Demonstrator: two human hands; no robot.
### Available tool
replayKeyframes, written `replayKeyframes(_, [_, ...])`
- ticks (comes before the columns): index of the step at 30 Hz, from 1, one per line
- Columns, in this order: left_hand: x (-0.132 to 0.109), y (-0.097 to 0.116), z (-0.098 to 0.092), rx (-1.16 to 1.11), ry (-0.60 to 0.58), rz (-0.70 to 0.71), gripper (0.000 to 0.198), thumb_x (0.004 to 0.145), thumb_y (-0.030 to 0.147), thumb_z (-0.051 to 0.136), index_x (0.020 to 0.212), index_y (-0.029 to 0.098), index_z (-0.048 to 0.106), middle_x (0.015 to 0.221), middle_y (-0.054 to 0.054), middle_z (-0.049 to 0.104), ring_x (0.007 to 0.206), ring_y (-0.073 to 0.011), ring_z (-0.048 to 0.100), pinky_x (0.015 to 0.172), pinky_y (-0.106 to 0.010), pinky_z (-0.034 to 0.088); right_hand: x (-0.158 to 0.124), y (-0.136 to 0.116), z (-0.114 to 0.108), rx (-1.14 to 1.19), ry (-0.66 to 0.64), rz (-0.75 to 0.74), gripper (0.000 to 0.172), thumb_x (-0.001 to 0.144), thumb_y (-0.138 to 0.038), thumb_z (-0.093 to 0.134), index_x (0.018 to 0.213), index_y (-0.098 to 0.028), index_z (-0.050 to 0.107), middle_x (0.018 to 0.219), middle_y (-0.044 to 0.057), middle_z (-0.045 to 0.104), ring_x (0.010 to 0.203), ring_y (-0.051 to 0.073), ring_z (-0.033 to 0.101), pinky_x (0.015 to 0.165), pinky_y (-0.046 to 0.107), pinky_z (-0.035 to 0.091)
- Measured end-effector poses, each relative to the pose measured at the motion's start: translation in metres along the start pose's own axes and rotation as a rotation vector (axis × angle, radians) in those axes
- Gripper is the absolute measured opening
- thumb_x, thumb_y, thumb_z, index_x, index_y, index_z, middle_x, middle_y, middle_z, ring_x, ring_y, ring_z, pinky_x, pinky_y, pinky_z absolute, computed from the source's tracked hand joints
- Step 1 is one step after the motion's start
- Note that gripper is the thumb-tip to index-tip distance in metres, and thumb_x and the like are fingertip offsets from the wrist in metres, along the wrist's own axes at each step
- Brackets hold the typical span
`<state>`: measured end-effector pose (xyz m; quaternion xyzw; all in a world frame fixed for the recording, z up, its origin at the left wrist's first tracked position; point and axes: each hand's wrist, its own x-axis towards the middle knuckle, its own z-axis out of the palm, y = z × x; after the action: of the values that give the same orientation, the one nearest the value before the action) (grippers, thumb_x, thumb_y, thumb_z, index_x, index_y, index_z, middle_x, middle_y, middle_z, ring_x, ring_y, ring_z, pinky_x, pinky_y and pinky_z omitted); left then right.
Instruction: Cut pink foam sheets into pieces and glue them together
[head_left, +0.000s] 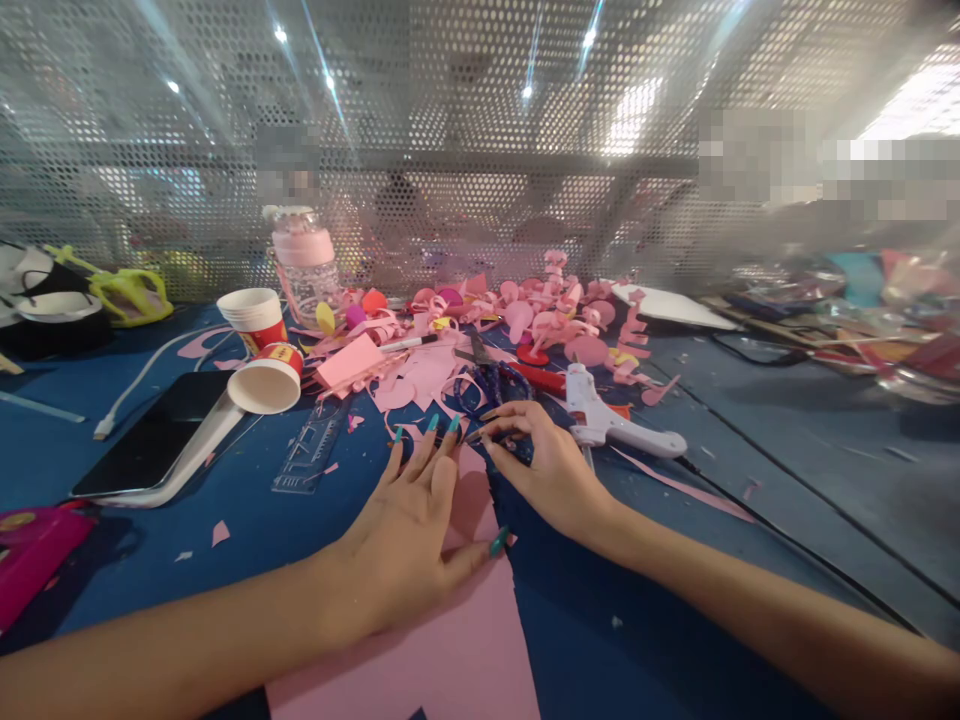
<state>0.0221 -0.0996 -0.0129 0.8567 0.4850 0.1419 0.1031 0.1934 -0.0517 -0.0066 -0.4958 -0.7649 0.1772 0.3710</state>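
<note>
Across a sheet of pink paper (420, 655) lies my left hand (401, 535), palm down, its fingers stretched toward the sheet's far end and its thumb spread to the right edge. Just beyond the left fingertips, my right hand (551, 470) is closed in a pinch around something thin and dark. What that thin thing is, I cannot make out. Scissors with dark blue handles (491, 385) rest right behind the right fingers. A white glue gun (630, 432) lies to the right of that hand, its cord running toward the lower right.
Pink paper cut-outs and curls (517, 315) are heaped at the back. On the left are a clear stencil ruler (306, 450), paper cups (266, 385), a phone (161, 430), a cable (142, 375) and a water bottle (304, 265). A perforated metal screen (465, 130) stands behind the table.
</note>
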Motion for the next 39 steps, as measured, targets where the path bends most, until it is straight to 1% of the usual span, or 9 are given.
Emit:
replayKeyframes(9, [0.0, 0.0006, -0.0006, 0.026, 0.008, 0.007, 0.079, 0.079, 0.066, 0.028, 0.135, 0.011, 0.025, 0.143, -0.016, 0.024, 0.133, -0.0321, 0.015, 0.106, -0.053, 0.016, 0.0, -0.0012, -0.0015, 0.026, 0.007, -0.012, 0.016, 0.074, -0.015, 0.051, 0.088, -0.019, 0.045, 0.091, 0.007, 0.063, 0.091, 0.02, 0.061, 0.074, 0.035, 0.049])
replayKeyframes(16, [0.0013, 0.0023, -0.002, 0.048, -0.016, -0.008, 0.082, 0.078, 0.066, 0.029, 0.134, 0.008, 0.026, 0.142, -0.018, 0.025, 0.132, -0.0336, 0.017, 0.106, -0.052, 0.016, -0.0004, -0.0046, -0.004, 0.006, -0.006, -0.031, 0.018, 0.074, -0.013, 0.051, 0.09, -0.019, 0.045, 0.091, 0.008, 0.062, 0.089, 0.019, 0.061, 0.072, 0.033, 0.05])
replayKeyframes(20, [0.0013, 0.001, 0.0001, 0.05, -0.001, 0.003, 0.081, 0.078, 0.066, 0.028, 0.135, 0.01, 0.025, 0.143, -0.017, 0.025, 0.132, -0.0344, 0.018, 0.105, -0.054, 0.016, -0.0016, -0.0056, -0.0045, -0.004, 0.001, -0.054, 0.018, 0.074, -0.013, 0.05, 0.09, -0.02, 0.044, 0.09, 0.007, 0.061, 0.089, 0.019, 0.06, 0.073, 0.033, 0.049])
replayKeyframes(23, [0.0015, 0.0007, 0.0002, 0.05, -0.011, 0.001, 0.081, 0.078, 0.066, 0.029, 0.135, 0.009, 0.025, 0.143, -0.017, 0.024, 0.131, -0.0346, 0.018, 0.105, -0.054, 0.016, -0.002, -0.0047, -0.0046, -0.006, 0.002, -0.059, 0.018, 0.074, -0.013, 0.05, 0.09, -0.02, 0.043, 0.089, 0.007, 0.061, 0.09, 0.019, 0.059, 0.074, 0.034, 0.049])
replayKeyframes(27, [0.0021, 0.0005, -0.0001, 0.062, -0.025, -0.002, 0.08, 0.078, 0.065, 0.032, 0.135, 0.008, 0.026, 0.142, -0.018, 0.024, 0.131, -0.0347, 0.018, 0.106, -0.053, 0.015, -0.001, -0.0022, -0.0042, 0.011, 0.037, -0.041, 0.018, 0.075, -0.013, 0.05, 0.09, -0.02, 0.043, 0.089, 0.007, 0.06, 0.087, 0.018, 0.059, 0.076, 0.034, 0.048])
replayKeyframes(33, [0.0025, 0.002, -0.0007, 0.079, -0.027, -0.006, 0.078, 0.079, 0.064, 0.031, 0.135, 0.01, 0.026, 0.143, -0.017, 0.024, 0.132, -0.0331, 0.016, 0.106, -0.053, 0.014, 0.0004, 0.0012, -0.002, 0.049, -0.03, -0.024, 0.016, 0.075, -0.012, 0.05, 0.088, -0.019, 0.043, 0.088, 0.007, 0.059, 0.086, 0.018, 0.059, 0.077, 0.035, 0.048])
replayKeyframes(39, [0.0029, 0.0034, -0.0019, 0.098, -0.049, -0.019, 0.08, 0.078, 0.064, 0.03, 0.135, 0.008, 0.025, 0.143, -0.017, 0.023, 0.132, -0.0334, 0.016, 0.106, -0.053, 0.015, 0.0005, 0.0008, -0.0017, 0.06, -0.031, -0.012, 0.017, 0.074, -0.012, 0.051, 0.087, -0.02, 0.043, 0.086, 0.006, 0.059, 0.084, 0.018, 0.06, 0.076, 0.035, 0.049])
